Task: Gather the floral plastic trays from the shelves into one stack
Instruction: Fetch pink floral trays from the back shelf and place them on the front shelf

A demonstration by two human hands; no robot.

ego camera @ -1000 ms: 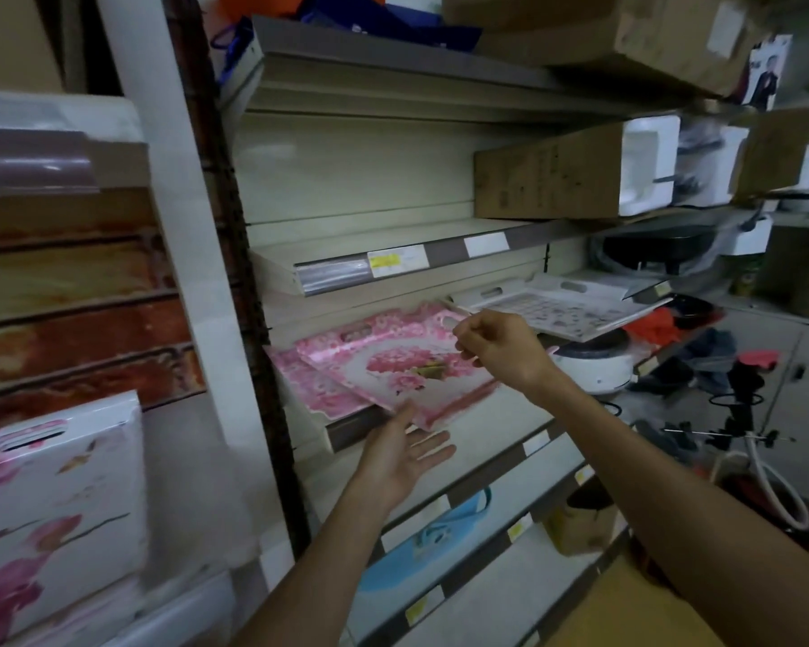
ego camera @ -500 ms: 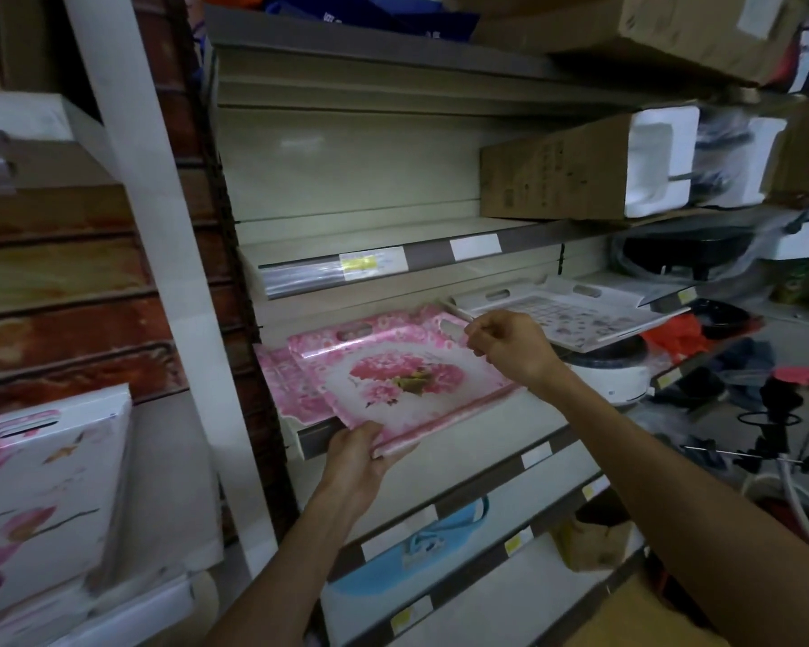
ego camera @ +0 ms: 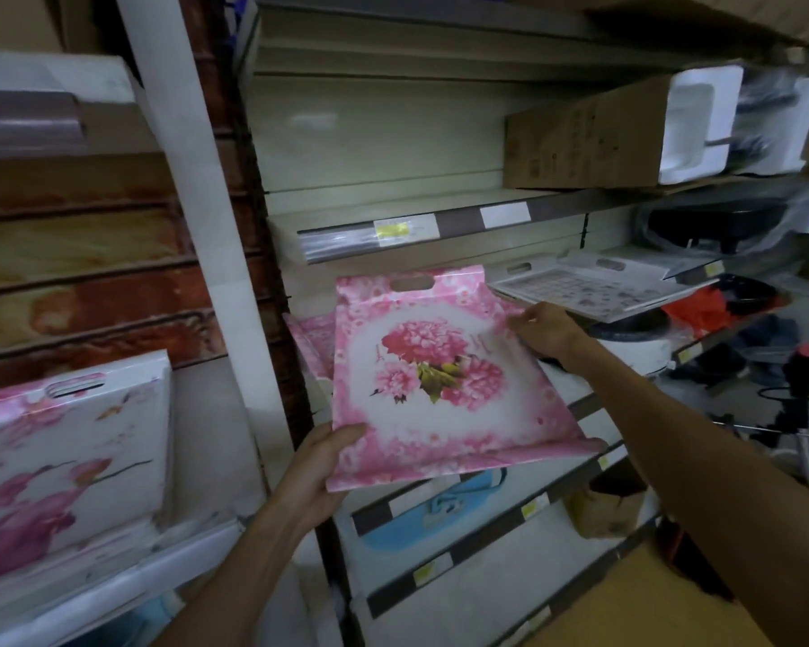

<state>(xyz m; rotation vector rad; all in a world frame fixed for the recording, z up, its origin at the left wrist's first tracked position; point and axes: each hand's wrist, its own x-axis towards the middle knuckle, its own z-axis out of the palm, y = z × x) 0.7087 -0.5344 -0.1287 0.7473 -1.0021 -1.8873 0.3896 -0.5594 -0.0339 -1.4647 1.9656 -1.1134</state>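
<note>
Head view: a person stands close to a shelving unit, both bare arms reaching forward.
Pink tray (ego camera: 444,380): held up off the shelf, tilted with its flower face towards the person, handle slot at the top, lower edge hanging out past the shelf's front edge.
Left hand (ego camera: 318,473): grips the tray's lower left corner, thumb on the face, fingers curled underneath.
Right hand (ego camera: 545,331): pinches the tray's upper right edge, fingers bent round the rim.
Second pink tray (ego camera: 311,338): on the shelf just behind the held one, at the shelf's left end; only a strip of it shows past the held tray's left edge.
Pale patterned tray (ego camera: 594,287): lying flat further right on the same level, its near edge overhanging the shelf front, near the right hand but apart from it.
White flowered tray (ego camera: 61,450): leaning upright on the neighbouring shelf at the left, well apart from the hands.
Shelf above (ego camera: 440,226): front edge with a yellow price label, bare on its left part, a cardboard box (ego camera: 584,137) at its right end.
Lower shelf: a blue plastic item (ego camera: 435,511) lies below the held tray's lower edge.
Upright post (ego camera: 197,217): white, between the two shelf bays, left of the left forearm.
Open room: free air in front of the shelves where the tray is held.
</note>
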